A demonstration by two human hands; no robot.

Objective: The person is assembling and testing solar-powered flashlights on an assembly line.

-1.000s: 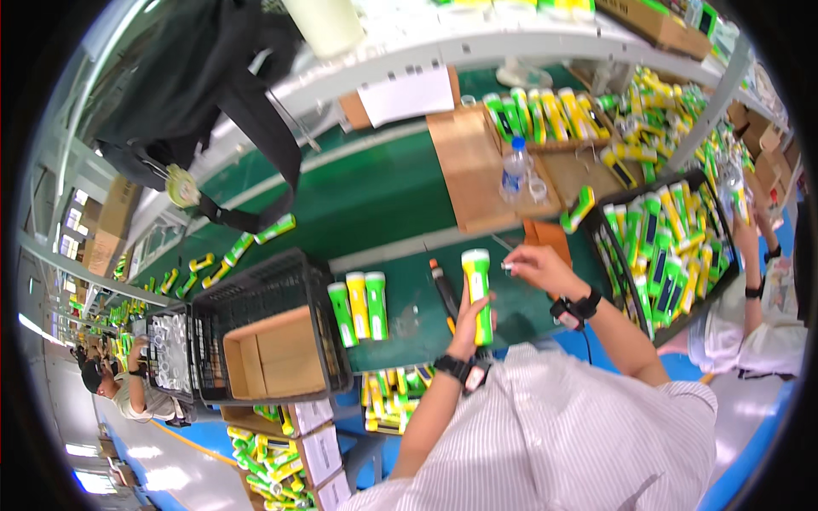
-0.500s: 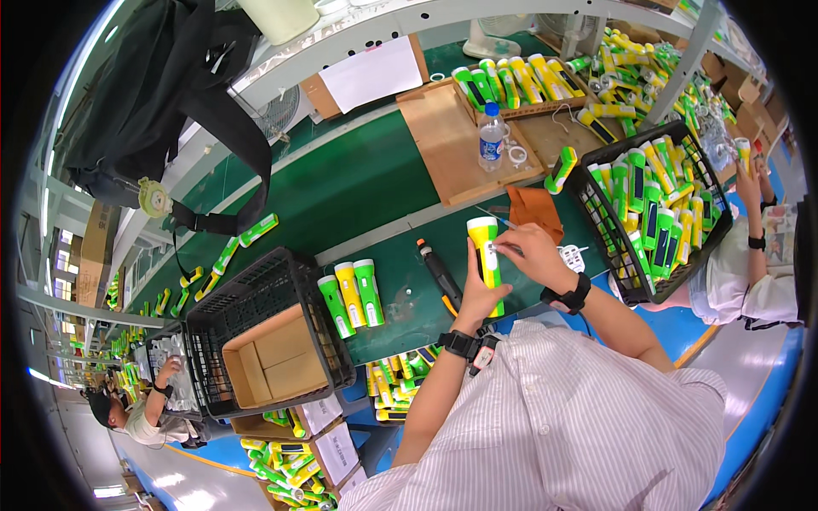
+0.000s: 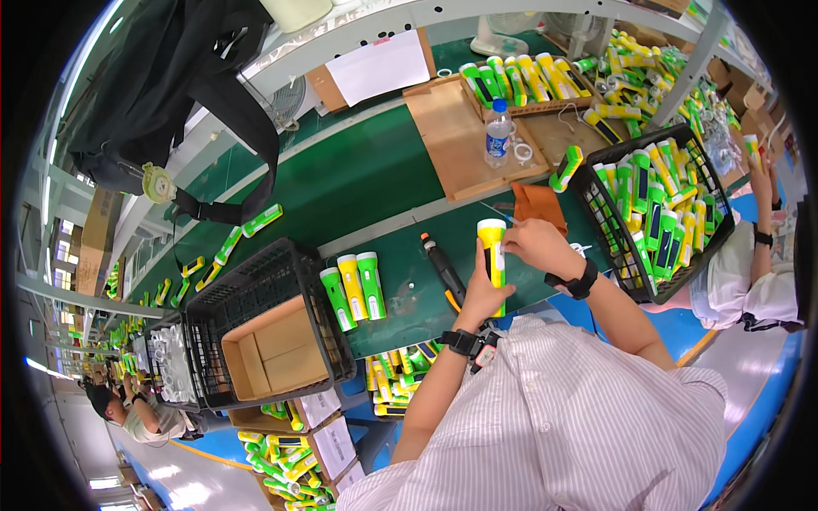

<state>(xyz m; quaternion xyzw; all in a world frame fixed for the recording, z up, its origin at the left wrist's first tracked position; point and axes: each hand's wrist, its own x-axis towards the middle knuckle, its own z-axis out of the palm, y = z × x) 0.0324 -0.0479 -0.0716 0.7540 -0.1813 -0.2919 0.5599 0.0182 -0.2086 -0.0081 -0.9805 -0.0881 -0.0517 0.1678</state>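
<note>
My left hand [image 3: 483, 296] is wrapped round a yellow-and-green flashlight [image 3: 492, 233], held upright over the near edge of the green bench. My right hand [image 3: 543, 249] is closed beside the flashlight's body, its fingertips against the casing. From its grip a thin pointed tool [image 3: 499, 213] sticks out towards the upper left; its exact kind is unclear. A black-and-orange electric screwdriver [image 3: 441, 271] lies just left of my left hand. Further left, three flashlights [image 3: 353, 288] stand side by side on the bench. An orange-brown cloth [image 3: 539, 207] lies beyond my right hand.
On the left sits a black crate [image 3: 341, 356] with a cardboard box inside. A black crate [image 3: 654, 288] full of flashlights stands on the right. Behind are a water bottle [image 3: 498, 140] and a tray of flashlights [image 3: 545, 106]. Co-workers sit at both sides.
The flashlight has turned in my left hand, so more of its yellow side shows. My right fingers have shifted slightly up along it. The view has moved a little.
</note>
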